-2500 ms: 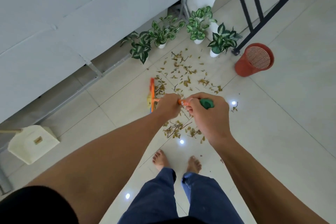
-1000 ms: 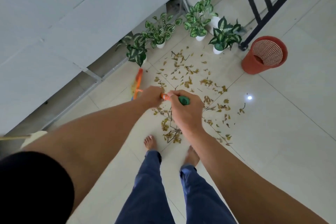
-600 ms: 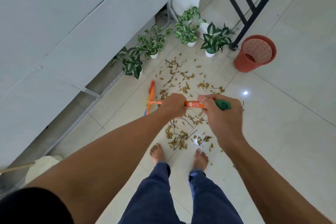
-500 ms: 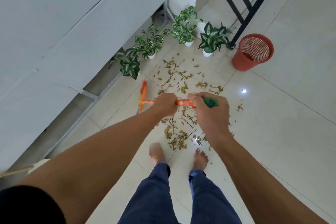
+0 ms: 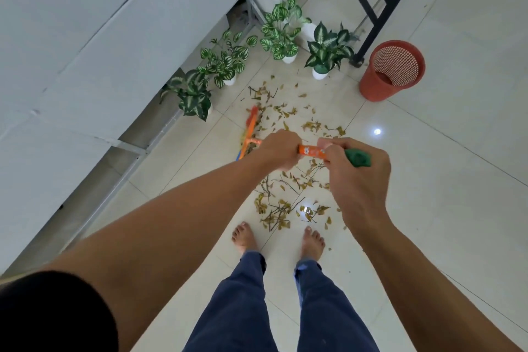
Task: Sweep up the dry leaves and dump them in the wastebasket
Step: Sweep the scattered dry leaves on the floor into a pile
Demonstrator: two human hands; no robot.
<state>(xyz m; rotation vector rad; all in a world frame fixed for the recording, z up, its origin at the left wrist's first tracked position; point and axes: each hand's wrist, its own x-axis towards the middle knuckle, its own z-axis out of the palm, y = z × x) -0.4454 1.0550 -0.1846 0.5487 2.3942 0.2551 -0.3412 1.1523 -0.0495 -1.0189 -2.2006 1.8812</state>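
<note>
Dry brown leaves and twigs [image 5: 285, 200] lie scattered on the pale tiled floor, from the potted plants down to my bare feet. I hold an orange broom [image 5: 311, 150] with a green handle end. My left hand [image 5: 278, 151] grips the shaft lower down. My right hand [image 5: 354, 177] grips it near the green end. The orange broom head [image 5: 249, 130] rests on the floor at the left edge of the leaves. The red mesh wastebasket [image 5: 391, 71] stands upright at the upper right, apart from the leaves.
Several potted plants [image 5: 281, 30] in white pots line the far side of the leaves. A grey wall with a metal frame [image 5: 131, 146] runs along the left. A black railing [image 5: 377, 8] stands beside the wastebasket. My feet [image 5: 245, 237] stand just below the leaf pile.
The broom head has shifted along the left edge of the leaves and sits a little farther forward. Both hands keep their grip on the shaft. More leaves lie gathered near my feet.
</note>
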